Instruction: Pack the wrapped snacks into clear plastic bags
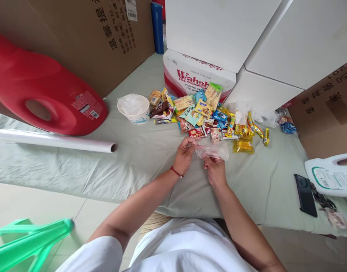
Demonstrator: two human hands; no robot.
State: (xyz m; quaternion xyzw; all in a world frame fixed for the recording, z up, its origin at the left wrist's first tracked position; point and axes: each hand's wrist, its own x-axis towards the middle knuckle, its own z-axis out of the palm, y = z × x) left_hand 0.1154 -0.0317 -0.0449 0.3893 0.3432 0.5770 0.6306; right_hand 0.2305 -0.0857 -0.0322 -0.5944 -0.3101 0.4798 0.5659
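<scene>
Between my hands hangs a small clear plastic bag (219, 149), thin and crumpled. My left hand (184, 156), with a red string bracelet at the wrist, pinches the bag's left edge. Lower down, my right hand (216, 170) is closed on the near edge of the same bag. Just beyond lies a pile of wrapped snacks (203, 108) in many colours. A red snack packet (196, 132) at the pile's front edge is very close to my left fingertips. Several small yellow packets (243, 146) lie to the right.
A white paper tub (136, 114) with clear plastic in it stands left of the pile. Around the cloth-covered surface (139, 162) are a red jug (60, 90), a white roll (54, 140), a Wahaha carton (173, 71), a phone (305, 194) and a white bottle (332, 175).
</scene>
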